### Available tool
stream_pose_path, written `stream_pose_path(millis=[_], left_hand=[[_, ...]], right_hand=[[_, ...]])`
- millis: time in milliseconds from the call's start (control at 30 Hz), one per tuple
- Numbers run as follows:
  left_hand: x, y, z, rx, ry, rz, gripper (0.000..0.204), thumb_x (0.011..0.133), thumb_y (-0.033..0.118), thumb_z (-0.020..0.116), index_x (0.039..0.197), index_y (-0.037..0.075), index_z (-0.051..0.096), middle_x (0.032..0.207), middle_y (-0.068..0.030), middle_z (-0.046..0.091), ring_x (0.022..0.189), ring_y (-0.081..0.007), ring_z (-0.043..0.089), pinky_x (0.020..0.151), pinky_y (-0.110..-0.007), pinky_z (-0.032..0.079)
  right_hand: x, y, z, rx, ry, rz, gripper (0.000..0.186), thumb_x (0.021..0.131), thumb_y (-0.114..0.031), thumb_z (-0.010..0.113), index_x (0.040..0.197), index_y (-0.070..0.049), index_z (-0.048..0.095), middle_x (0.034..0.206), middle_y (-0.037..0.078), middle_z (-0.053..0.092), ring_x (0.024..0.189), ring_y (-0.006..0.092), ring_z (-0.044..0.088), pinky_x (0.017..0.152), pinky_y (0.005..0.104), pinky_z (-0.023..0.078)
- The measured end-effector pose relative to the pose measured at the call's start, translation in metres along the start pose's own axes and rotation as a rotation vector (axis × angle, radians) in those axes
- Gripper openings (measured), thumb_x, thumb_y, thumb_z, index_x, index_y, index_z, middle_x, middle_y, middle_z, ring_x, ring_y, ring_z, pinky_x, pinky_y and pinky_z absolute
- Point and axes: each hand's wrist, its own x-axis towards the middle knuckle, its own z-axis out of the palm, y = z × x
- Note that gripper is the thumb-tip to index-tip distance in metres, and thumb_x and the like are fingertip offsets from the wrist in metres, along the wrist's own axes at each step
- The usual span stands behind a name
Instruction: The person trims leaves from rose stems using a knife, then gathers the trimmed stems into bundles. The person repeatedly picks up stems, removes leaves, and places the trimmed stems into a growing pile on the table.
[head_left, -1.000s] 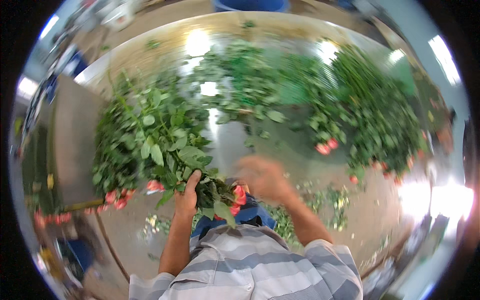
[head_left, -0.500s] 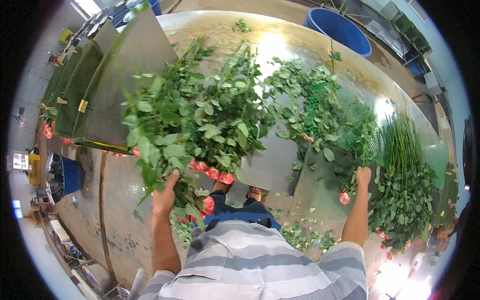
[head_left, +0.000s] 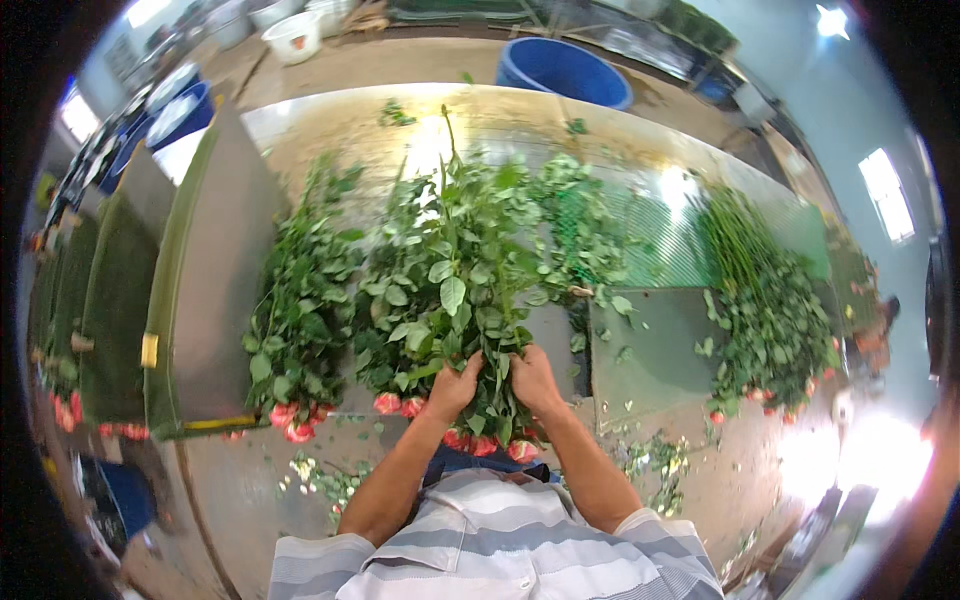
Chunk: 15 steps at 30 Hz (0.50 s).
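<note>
Both hands are together at the table's near edge, closed round leafy rose stems just above the blooms. My left hand (head_left: 456, 385) grips the bunch of roses (head_left: 470, 270) from its left side, thumb on top. My right hand (head_left: 535, 380) is closed on stems at the right side of the same bunch. The coral-pink rose heads (head_left: 483, 446) hang toward me below the hands, and the stems point away. Another rose pile (head_left: 395, 300) lies close by my left hand, partly covered by the held bunch. Farther left lies a separate pile of roses (head_left: 305, 320).
Green mesh (head_left: 655, 235) covers part of the metal table (head_left: 650, 345); loose leaves lie near it. At right lies a large heap of roses (head_left: 770, 310). Upright cloth-edged boards (head_left: 225, 270) stand at left. A blue tub (head_left: 565, 72) sits beyond the table.
My right hand has come from the far right to the middle, beside my left hand. My left hand has moved right with its roses. The view has tilted up.
</note>
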Motion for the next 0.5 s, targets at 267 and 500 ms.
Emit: stream_pose_path(millis=[267, 500], left_hand=[[-0.043, 0.055, 0.041, 0.153, -0.39, -0.096, 0.042, 0.091, 0.027, 0.055, 0.123, 0.001, 0.049, 0.121, -0.0082, 0.054, 0.106, -0.018, 0.05, 0.087, -0.034, 0.042], [-0.095, 0.043, 0.111, 0.111, -0.54, 0.221, 0.029, 0.091, 0.012, 0.054, 0.117, 0.0, 0.054, 0.116, -0.0065, 0.058, 0.106, -0.0172, 0.053, 0.091, -0.032, 0.041]], right_hand=[[-0.056, 0.038, -0.014, -0.19, 0.167, -0.421, 0.038, 0.076, -0.006, 0.051, 0.113, 0.0, 0.047, 0.095, 0.024, 0.053, 0.084, 0.0449, 0.052, 0.071, 0.0452, 0.046], [-0.131, 0.017, -0.083, -0.284, 0.165, -0.31, 0.049, 0.074, -0.013, 0.054, 0.121, 0.001, 0.047, 0.119, 0.026, 0.047, 0.108, 0.0412, 0.045, 0.095, 0.0445, 0.037]])
